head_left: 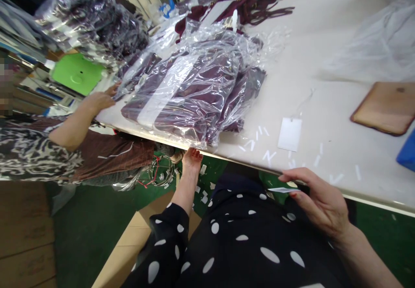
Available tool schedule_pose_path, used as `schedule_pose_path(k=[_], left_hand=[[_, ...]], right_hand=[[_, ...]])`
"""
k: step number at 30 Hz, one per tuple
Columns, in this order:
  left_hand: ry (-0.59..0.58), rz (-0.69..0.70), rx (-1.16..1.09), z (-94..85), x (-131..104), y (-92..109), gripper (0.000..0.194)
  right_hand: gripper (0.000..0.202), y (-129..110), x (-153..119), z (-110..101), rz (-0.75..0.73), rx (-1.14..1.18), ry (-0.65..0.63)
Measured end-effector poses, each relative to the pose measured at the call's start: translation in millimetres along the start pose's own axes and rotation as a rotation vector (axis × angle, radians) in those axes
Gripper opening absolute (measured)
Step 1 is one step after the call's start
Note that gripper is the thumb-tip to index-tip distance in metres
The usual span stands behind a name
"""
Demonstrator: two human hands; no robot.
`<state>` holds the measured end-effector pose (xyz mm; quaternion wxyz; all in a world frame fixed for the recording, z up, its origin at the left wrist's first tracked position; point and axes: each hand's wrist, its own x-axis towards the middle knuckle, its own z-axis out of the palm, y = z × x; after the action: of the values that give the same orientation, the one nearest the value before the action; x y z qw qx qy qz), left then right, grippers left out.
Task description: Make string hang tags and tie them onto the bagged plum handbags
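Note:
My left hand [192,158] is at the table's front edge, right beneath a stack of dark maroon garments in clear plastic [201,84]; its fingers are partly hidden by the edge and plastic, so what they hold is unclear. In front of the table edge, my right hand [319,203] pinches a thin white slip [281,190] between thumb and forefinger. A white tag [289,134] with a string lies on the table [301,50], between the garments and a gold phone [384,107].
Another person's arm [76,121] reaches to the table at left. Behind it are a green plastic piece [77,72] and bagged garments [94,20]. Unbagged maroon items [240,4] lie farther back. A cardboard box [136,236] stands on the floor. Clear plastic [382,41] lies at right.

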<state>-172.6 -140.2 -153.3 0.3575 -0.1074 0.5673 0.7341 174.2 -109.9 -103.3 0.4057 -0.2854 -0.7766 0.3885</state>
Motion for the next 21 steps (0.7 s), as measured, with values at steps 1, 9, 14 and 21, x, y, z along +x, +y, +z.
schedule_pose_path(k=[1,9,14,21], left_hand=[[-0.012,-0.043,-0.001,-2.2,1.3,-0.6,0.013],[-0.071,-0.161,-0.014,-13.0,12.6,-11.2,0.023],[0.066,-0.19,0.143,-31.0,21.6,-19.6,0.033],[-0.046,-0.228,0.482,-54.3,-22.4,-42.3,0.014]], right_hand=[[0.022,-0.3,-0.5,0.0,0.002,-0.004,0.002],[0.023,-6.2,0.8,5.8,-0.021,-0.012,-0.022],[0.026,-10.6,7.4,7.7,0.002,-0.005,-0.031],[0.061,-4.0,14.8,15.2,-0.001,0.084,0.091]])
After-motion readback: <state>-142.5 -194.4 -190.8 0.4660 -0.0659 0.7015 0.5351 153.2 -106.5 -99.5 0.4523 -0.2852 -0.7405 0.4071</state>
